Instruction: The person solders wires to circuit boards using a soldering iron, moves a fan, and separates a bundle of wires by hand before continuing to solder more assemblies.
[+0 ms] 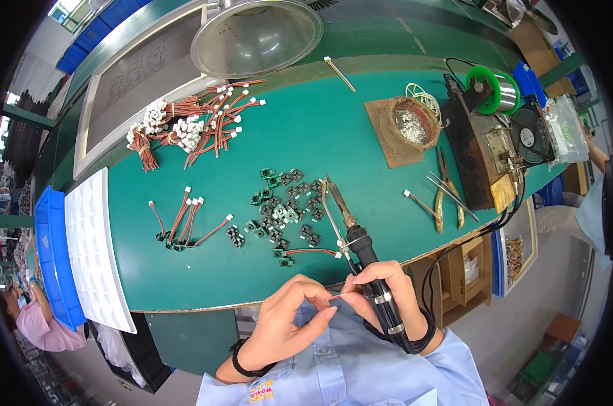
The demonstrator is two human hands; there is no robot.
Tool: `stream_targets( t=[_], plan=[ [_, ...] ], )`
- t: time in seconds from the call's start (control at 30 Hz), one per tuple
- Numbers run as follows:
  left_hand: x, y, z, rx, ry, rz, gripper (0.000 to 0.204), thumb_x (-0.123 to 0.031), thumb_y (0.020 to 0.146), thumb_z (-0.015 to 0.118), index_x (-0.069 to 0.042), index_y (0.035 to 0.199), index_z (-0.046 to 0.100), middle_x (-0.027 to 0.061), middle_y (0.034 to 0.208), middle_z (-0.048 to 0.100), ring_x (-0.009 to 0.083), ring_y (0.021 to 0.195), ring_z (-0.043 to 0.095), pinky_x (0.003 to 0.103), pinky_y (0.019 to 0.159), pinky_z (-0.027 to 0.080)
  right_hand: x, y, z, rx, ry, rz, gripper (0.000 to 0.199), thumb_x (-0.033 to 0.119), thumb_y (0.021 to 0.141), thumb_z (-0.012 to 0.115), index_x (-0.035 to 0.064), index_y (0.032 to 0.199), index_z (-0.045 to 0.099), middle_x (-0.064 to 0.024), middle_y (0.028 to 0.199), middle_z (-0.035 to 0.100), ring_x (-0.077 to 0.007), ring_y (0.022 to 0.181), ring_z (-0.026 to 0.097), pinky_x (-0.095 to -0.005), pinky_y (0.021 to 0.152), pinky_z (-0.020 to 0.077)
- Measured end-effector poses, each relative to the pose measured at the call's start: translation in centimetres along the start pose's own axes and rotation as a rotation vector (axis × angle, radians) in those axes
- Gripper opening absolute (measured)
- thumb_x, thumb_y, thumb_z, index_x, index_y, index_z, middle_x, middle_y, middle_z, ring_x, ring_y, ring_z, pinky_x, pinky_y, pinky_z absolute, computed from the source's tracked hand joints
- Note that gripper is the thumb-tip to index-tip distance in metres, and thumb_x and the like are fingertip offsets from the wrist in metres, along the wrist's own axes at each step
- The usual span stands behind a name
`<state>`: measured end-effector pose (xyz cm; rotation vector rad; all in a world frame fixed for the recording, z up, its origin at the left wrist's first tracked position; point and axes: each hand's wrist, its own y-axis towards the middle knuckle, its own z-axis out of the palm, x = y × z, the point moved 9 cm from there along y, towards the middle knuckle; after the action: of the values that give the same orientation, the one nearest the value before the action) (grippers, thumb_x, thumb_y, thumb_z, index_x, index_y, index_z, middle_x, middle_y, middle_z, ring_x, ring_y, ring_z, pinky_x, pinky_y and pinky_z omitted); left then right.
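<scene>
The right hand (381,287) holds the soldering iron (352,233), its grip and the left hand (289,318) grip pinching one red lead wire (335,296). Ahead-left, a few wired modules (184,227) lie finished; many bare modules (283,206) and bundled leads (191,125) likely remain.

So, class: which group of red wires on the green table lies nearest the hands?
The single red wire joined to a small green board, just before the soldering iron.

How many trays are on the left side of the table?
2. A white plastic tray with many small square pockets lies at the green table's left edge. A blue plastic tray sits just left of it, partly tucked underneath, so part is hidden.
</scene>
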<state>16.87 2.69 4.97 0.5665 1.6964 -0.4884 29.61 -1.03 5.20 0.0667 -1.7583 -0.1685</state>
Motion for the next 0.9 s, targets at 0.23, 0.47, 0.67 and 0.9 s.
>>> stream_targets(
  t=[0.23, 0.47, 0.67, 0.9],
  plan=[
    [0.5, 0.1, 0.1, -0.007, -0.06, -0.01, 0.015, 0.006, 0.077, 0.063, 0.002, 0.089, 0.055, 0.0099, 0.085, 0.059, 0.0163, 0.074, 0.057, 0.026, 0.069, 0.046, 0.6, -0.3, 0.0, -0.048, -0.007, -0.054, 0.036, -0.004, 0.078, 0.069, 0.0056, 0.101, 0.042, -0.0107, 0.077, 0.062, -0.0173, 0.069, 0.063, -0.0278, 0.062, 0.0501],
    [1.1, -0.3, -0.1, -0.054, -0.14, -0.069, 0.012, 0.009, 0.08, 0.059, 0.004, 0.09, 0.054, 0.0101, 0.087, 0.057, 0.0146, 0.078, 0.056, 0.026, 0.071, 0.047, 1.7, 0.0, 0.0, -0.084, -0.126, -0.214, 0.039, -0.005, 0.073, 0.072, 0.0039, 0.104, 0.05, -0.0097, 0.083, 0.063, -0.02, 0.071, 0.063, -0.0268, 0.061, 0.0493],
    [0.7, -0.2, -0.3, -0.086, -0.116, -0.013, 0.013, 0.01, 0.079, 0.058, 0.004, 0.09, 0.055, 0.0104, 0.088, 0.057, 0.0144, 0.077, 0.057, 0.025, 0.071, 0.047, 1.7, 0.3, 0.6, -0.072, -0.088, -0.134, 0.034, -0.004, 0.081, 0.066, 0.006, 0.103, 0.041, -0.0118, 0.079, 0.062, -0.0195, 0.071, 0.064, -0.0289, 0.062, 0.052],
    [-0.8, 0.1, -1.0, -0.14, 0.021, 0.064, 0.013, 0.009, 0.076, 0.062, 0.003, 0.086, 0.058, 0.0109, 0.083, 0.061, 0.016, 0.073, 0.059, 0.025, 0.067, 0.047, 0.0, -0.2, 1.0, -0.025, 0.173, 0.012, 0.035, -0.004, 0.084, 0.061, 0.0043, 0.107, 0.037, -0.0142, 0.089, 0.056, -0.0202, 0.072, 0.063, -0.0326, 0.061, 0.0543]
  ],
)
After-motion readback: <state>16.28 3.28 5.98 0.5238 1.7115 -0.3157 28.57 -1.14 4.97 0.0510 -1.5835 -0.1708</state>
